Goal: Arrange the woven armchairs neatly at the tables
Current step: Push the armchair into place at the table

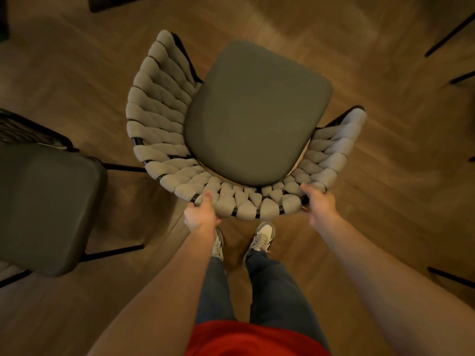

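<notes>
A woven armchair (159,119) with pale braided straps on a black frame and a grey seat cushion stands on the wood floor right in front of me, seen from above. Its curved backrest faces me. My left hand (200,214) grips the top rail of the backrest at its left. My right hand (320,202) grips the same rail at its right. My feet are just behind the chair.
A second chair with a dark cushion (43,209) and thin black legs stands close on the left. Dark furniture legs (449,34) show at the upper right and along the right edge. A dark furniture piece (110,2) sits at the top left.
</notes>
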Tool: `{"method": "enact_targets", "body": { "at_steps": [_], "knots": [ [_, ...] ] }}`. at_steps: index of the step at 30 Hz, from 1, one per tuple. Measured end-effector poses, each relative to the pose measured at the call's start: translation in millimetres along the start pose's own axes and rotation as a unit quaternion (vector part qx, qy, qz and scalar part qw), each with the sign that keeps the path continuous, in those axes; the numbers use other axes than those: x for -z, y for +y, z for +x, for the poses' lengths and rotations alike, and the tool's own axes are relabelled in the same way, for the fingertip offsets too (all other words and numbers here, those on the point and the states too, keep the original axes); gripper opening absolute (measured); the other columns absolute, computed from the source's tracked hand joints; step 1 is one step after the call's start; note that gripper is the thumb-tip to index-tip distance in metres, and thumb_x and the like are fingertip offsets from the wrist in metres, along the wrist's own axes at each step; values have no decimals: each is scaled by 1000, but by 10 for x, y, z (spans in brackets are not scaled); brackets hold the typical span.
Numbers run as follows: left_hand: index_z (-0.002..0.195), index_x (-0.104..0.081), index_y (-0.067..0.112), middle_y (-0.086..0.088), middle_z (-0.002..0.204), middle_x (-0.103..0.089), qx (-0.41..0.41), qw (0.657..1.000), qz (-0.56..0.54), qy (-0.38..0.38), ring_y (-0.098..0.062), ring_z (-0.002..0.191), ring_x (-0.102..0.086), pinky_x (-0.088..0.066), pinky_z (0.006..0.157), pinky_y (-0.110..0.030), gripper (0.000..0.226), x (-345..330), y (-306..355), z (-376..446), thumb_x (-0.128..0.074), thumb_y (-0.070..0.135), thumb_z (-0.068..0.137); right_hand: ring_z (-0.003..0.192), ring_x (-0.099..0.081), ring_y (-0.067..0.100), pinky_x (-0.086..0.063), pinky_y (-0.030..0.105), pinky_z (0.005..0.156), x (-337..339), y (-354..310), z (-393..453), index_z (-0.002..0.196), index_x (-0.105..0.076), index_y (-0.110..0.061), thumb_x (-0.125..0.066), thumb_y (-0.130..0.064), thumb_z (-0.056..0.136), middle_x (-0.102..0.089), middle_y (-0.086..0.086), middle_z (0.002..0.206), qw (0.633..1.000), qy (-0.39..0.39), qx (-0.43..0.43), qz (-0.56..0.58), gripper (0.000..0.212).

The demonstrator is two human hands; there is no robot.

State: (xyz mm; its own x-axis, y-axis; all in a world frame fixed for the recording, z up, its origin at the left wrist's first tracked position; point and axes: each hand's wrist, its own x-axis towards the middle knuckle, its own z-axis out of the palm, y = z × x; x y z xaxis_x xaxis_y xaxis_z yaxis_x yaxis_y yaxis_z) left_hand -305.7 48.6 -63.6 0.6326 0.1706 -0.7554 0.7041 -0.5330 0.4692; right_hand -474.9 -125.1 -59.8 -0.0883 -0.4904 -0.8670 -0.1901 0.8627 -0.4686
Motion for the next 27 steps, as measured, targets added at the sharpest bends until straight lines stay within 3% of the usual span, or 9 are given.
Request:
{"method": "enact_targets", "body": {
  "at_steps": [2, 6, 10, 13, 15, 17, 19, 21, 27],
  "knots": [
    [147, -42, 10, -14, 137, -56, -8, 999, 28, -19, -33, 117, -61, -60, 71, -37, 70, -88, 68, -22, -63, 48, 92, 113, -60, 29, -54, 44, 85, -26, -245, 100, 141, -43, -7, -71, -17, 89, -58, 12, 132, 1000, -7, 22, -18, 59],
    [140, -48, 13, -11, 130, -61, -66, 972, 198, -106, -28, 118, -59, -49, 101, -48, 69, -70, 288, -50, -56, 60, 91, 94, -62, 21, -54, 37, 72, -123, -751, 303, 141, -43, -9, -65, -14, 94, -58, 10, 123, 998, -39, 52, -13, 52],
    [126, -60, 20, 0, 109, -67, -340, 817, 456, -100, -17, 98, -63, -55, 88, -40, 50, 277, 555, -36, -53, 57, 93, 129, -47, 18, -42, 40, 109, -251, -950, 259, 151, -31, -16, -71, -25, 88, -42, 3, 149, 961, -5, 227, -155, 76],
    [121, -63, 17, -3, 112, -64, -588, 607, 532, -43, -20, 105, -58, -48, 92, -38, 43, 576, 824, 168, -57, 50, 93, 142, -33, 19, -26, 37, 119, -376, -605, -139, 151, -34, -15, -64, -26, 93, -36, 6, 155, 786, 6, 495, -370, 65],
    [131, -58, 17, -9, 126, -60, -629, 482, 608, -51, -28, 120, -52, -39, 105, -45, 56, 726, 998, 443, -54, 57, 92, 149, -20, 21, -16, 43, 122, -477, -210, -354, 154, -31, -21, -55, -33, 97, -29, 5, 160, 670, -85, 539, -504, 62],
    [143, -47, 19, -11, 141, -51, -609, 412, 673, -81, -31, 135, -42, -26, 116, -49, 69, 799, 1148, 724, -48, 65, 91, 151, -17, 23, -9, 53, 122, -548, 152, -359, 155, -28, -24, -48, -44, 98, -32, 4, 159, 567, -124, 532, -617, 63],
    [152, -34, 20, -9, 150, -43, -583, 386, 705, -119, -29, 143, -33, -14, 120, -48, 77, 760, 1235, 938, -39, 69, 93, 148, -25, 27, -8, 59, 120, -619, 317, -266, 153, -32, -22, -44, -53, 98, -41, 5, 153, 511, -105, 531, -668, 64],
    [153, -30, 19, -7, 150, -43, -577, 379, 710, -137, -28, 142, -32, -11, 121, -47, 77, 664, 1249, 1058, -34, 69, 94, 145, -31, 29, -11, 60, 119, -712, 323, -192, 150, -37, -20, -36, -55, 100, -48, 5, 147, 507, -87, 525, -678, 60],
    [129, -57, 14, -8, 116, -64, -665, 399, 623, -103, -30, 110, -57, -41, 98, -49, 68, 614, 1171, 1207, -26, 63, 94, 140, -37, 26, -12, 55, 120, -816, 279, -99, 146, -42, -19, -26, -53, 102, -51, 2, 143, 503, -84, 530, -677, 57]
  ]
}}
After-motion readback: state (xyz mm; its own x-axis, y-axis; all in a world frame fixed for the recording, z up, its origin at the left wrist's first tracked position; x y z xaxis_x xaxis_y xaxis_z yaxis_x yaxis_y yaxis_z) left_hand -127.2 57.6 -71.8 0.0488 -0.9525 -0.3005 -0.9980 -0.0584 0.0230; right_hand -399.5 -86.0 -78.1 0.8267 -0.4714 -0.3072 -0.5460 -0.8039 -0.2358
